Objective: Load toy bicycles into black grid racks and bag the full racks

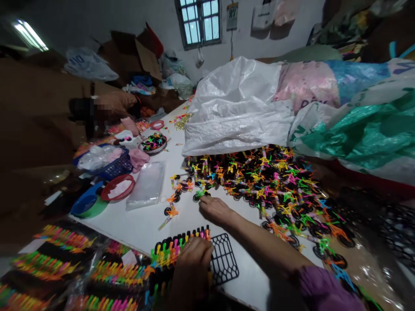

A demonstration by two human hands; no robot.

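Observation:
My left hand (193, 263) rests closed on a black plastic grid rack (223, 259) near the table's front edge, holding it and the row of colourful toy pieces (171, 250) standing in it. My right hand (215, 210) reaches forward, palm down, to the near edge of a big pile of small toy bicycles (266, 181) with black wheels and neon frames. Its fingertips touch a green piece at the pile's edge; I cannot tell whether they grip it.
White and green sacks (246, 112) lie behind the pile. To the left are clear plastic bags (147, 183), a red bowl (117, 188), blue bowl (87, 201), blue basket (113, 166) and another person's hand (113, 106). Packed filled racks (65, 259) lie front left.

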